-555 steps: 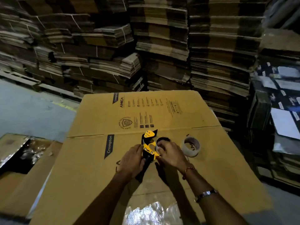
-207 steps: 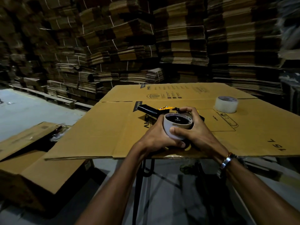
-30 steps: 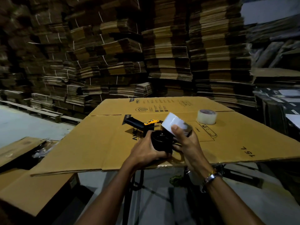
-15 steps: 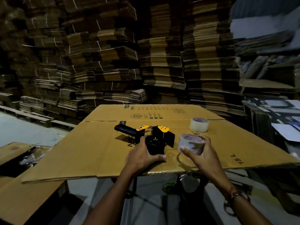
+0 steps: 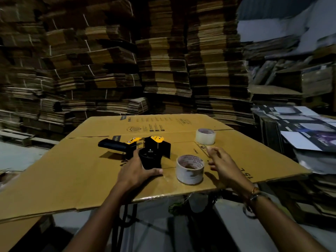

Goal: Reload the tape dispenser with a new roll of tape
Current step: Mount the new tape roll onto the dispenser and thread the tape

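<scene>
Cardboard, a flattened carton sheet (image 5: pixel 72 171), serves as the desk top, and all the task's things lie on it. Toward its near edge the black-and-yellow tape dispenser (image 5: pixel 145 151) lies on its side, its handle pointing far-left and its bare black spool hub turned up. The left hand (image 5: pixel 138 171) is clamped round that hub end, thumb along the near side, pinning it down.

Just right of it, apart from the dispenser, stands a nearly spent roll (image 5: pixel 190 169), core axis upright. The right hand (image 5: pixel 223 164) hovers beside this roll, not touching it, fingers loosely spread and empty, pointing far-right.

In that direction, well beyond the fingertips, sits the fuller clear tape roll (image 5: pixel 205 136), also flat with its hole up. This seems the new roll, and the right hand is plainly the nearer one to it. The path between is bare cardboard with nothing to skirt.

Coming back, I judge the roll must drop hole-first onto the upright hub, so the spent roll between them is the one thing to clear. The sheet's near edge overhangs just below both hands, so there is little room to slide things nearer.
</scene>
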Demonstrator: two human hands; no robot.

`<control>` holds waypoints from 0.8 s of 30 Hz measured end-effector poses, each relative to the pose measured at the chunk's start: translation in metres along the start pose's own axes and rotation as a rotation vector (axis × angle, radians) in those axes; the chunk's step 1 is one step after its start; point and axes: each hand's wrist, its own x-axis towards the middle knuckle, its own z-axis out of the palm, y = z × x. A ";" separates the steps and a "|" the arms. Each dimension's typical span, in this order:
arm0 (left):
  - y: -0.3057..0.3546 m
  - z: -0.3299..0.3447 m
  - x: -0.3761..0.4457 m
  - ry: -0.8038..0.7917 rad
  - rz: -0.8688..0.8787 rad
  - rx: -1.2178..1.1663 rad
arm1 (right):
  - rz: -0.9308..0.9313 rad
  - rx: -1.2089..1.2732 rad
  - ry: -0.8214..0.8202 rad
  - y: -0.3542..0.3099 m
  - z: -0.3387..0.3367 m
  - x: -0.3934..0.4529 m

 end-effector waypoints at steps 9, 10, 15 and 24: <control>-0.002 0.003 0.033 -0.008 0.021 -0.009 | 0.030 -0.182 0.117 0.020 -0.004 0.086; -0.002 0.003 0.036 -0.013 0.025 -0.009 | 0.028 -0.188 0.122 0.021 -0.003 0.095; -0.001 0.006 0.054 -0.026 0.042 -0.012 | 0.000 -0.249 0.172 0.028 0.000 0.127; 0.000 0.009 0.069 -0.044 0.043 -0.055 | -0.041 -0.297 0.173 0.030 0.005 0.154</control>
